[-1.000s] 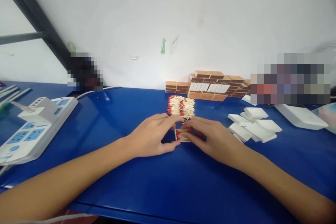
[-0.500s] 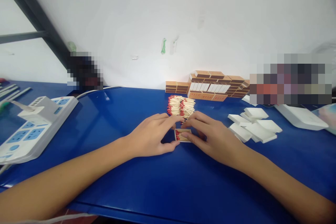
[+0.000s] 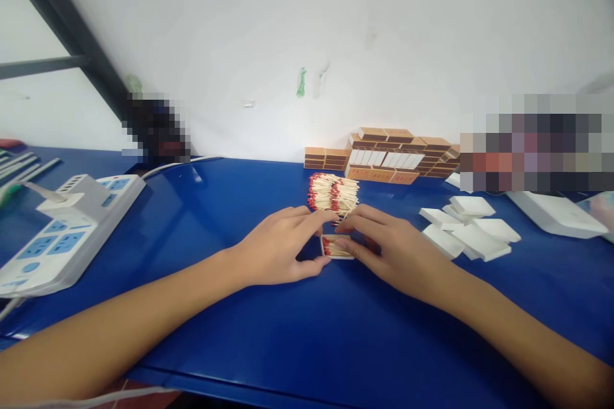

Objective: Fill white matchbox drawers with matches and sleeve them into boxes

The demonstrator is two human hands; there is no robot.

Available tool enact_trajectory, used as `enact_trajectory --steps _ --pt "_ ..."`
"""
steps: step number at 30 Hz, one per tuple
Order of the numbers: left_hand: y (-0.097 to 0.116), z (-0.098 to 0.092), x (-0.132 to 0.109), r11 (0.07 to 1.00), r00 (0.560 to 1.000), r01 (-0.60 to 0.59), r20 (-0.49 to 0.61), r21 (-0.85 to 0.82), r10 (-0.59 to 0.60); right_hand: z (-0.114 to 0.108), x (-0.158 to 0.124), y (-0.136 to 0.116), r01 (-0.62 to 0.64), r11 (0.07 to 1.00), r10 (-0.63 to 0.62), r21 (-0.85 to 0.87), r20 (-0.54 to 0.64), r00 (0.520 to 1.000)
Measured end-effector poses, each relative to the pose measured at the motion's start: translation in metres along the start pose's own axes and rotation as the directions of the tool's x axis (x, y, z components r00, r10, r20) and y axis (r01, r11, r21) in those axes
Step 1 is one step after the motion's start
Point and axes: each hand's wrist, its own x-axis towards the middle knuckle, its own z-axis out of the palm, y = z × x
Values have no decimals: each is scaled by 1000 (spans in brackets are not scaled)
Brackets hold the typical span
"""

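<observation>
A small open matchbox tray (image 3: 332,248) filled with red-tipped matches lies on the blue table (image 3: 307,326). My left hand (image 3: 278,247) pinches its left end between thumb and forefinger. My right hand (image 3: 391,249) grips its right side, with the thumb lying across the matches. Just behind the tray sits a loose pile of matches (image 3: 334,194), close to both sets of fingertips.
Brown matchbox sleeves (image 3: 388,154) are stacked against the white wall. Several white empty trays (image 3: 470,227) lie to the right, with a white flat box (image 3: 556,214) beyond them. A white power strip (image 3: 62,230) sits at the left.
My right thumb has slid onto the matches in the tray. Both hands stay on the tray, which has hardly moved.
</observation>
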Motion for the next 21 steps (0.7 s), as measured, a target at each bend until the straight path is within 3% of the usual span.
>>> enact_trajectory --steps 3,8,11,15,21 --pt "-1 0 0 1000 1000 -6 -3 -2 6 -18 1 14 -6 997 1 -71 -74 997" --pt "-3 1 -2 1000 1000 -12 1 2 12 -48 1 47 -141 964 104 -224 -171 980" --pt "-2 1 -2 1000 1000 -7 6 10 7 -41 1 53 -172 966 154 -191 -108 982" --pt "0 0 -1 1000 1000 -3 16 14 3 -15 1 48 -163 977 166 -139 7 986" --pt "-1 0 -1 1000 1000 10 25 16 -11 -2 -5 52 -195 971 204 -136 55 977"
